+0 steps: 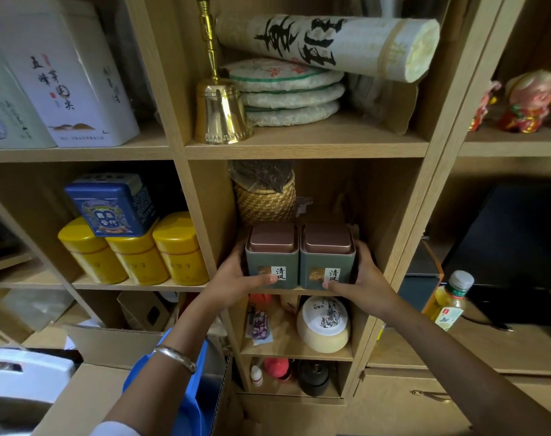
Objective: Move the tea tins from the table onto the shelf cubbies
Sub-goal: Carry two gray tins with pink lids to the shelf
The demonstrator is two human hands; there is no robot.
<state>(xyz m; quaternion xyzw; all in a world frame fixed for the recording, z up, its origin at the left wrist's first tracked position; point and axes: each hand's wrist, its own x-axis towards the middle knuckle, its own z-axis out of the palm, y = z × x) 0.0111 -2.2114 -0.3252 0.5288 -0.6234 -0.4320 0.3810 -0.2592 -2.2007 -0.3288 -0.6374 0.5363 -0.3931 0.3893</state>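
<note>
Nearest, a silver bangle [176, 357] is worn on the left wrist above an open cardboard box [110, 366]. Two square grey-green tea tins with copper-brown lids, the left tin [272, 258] and the right tin [327, 258], are held touching side by side at the front edge of the middle wooden shelf cubby [384, 215]. The left tin is gripped by the left hand [236, 280], its thumb laid across the front; the right tin is likewise gripped by the right hand [362, 278]. Behind them a woven straw basket [265, 199] is seen.
</note>
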